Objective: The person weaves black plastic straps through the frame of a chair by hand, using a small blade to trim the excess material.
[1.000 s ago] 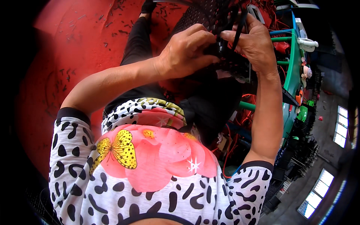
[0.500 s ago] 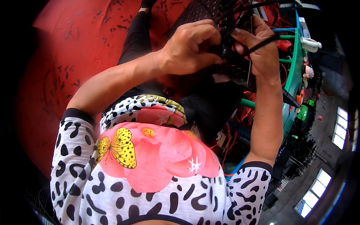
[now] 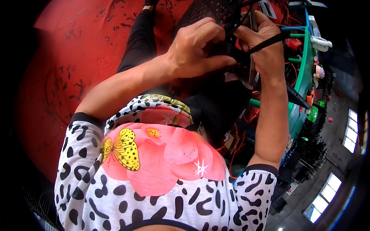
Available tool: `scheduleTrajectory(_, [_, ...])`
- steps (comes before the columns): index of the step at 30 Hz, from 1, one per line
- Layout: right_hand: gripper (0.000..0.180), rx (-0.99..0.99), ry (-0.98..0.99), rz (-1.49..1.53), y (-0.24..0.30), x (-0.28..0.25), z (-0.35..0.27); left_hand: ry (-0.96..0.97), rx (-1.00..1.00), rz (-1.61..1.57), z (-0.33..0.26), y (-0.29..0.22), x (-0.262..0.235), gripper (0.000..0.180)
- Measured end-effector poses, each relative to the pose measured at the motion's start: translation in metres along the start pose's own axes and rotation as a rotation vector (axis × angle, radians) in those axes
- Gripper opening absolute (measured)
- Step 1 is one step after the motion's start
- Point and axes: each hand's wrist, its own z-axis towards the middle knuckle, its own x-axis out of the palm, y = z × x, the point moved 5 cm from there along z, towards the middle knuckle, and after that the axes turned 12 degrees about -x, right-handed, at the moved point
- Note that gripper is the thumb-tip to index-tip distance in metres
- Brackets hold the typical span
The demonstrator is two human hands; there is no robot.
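Observation:
A dark piece of open weave (image 3: 196, 14), made of black strips, stands in front of me at the top, tilted. My left hand (image 3: 194, 48) is closed at its near edge, fingers curled in and thumb stretched along the edge. Just to the right, my right hand (image 3: 268, 48) is closed round a thin, flat metal tool (image 3: 253, 71), whose shiny end sticks out below the palm. A black strip (image 3: 269, 41) crosses the back of this hand toward the weave. Between both hands the strips are dark, and where they pass is hard to make out.
On the right runs a green frame (image 3: 302, 92) with a white fitting (image 3: 320, 42) on it. Red cords (image 3: 239, 148) hang beneath. Many short black scraps (image 3: 73, 82) litter the red floor (image 3: 58, 50) on the left. My outstretched leg (image 3: 138, 42) lies beside the weave.
My right hand has shifted slightly left and turned, and more of the metal tool shows. My left thumb reaches a little farther right. The black strip across the right hand has swung slightly.

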Motion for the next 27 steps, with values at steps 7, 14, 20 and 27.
scheduleTrajectory(7, [0.018, 0.049, -0.069, 0.146, -0.005, -0.004, 0.001, -0.03, 0.083, 0.064, 0.0, -0.001, 0.003, 0.035])
scheduleTrajectory(14, [0.012, -0.01, -0.339, 0.334, 0.022, -0.027, -0.038, -0.021, 0.012, 0.07, 0.001, -0.005, 0.004, 0.033])
scheduleTrajectory(20, [0.02, 0.013, -0.165, 0.094, 0.033, -0.01, -0.034, -0.048, 0.03, 0.084, 0.001, -0.006, 0.002, 0.03])
scheduleTrajectory(27, [0.024, 0.061, -0.062, 0.012, 0.024, -0.009, -0.019, -0.042, 0.013, 0.123, 0.001, -0.008, 0.002, 0.03])
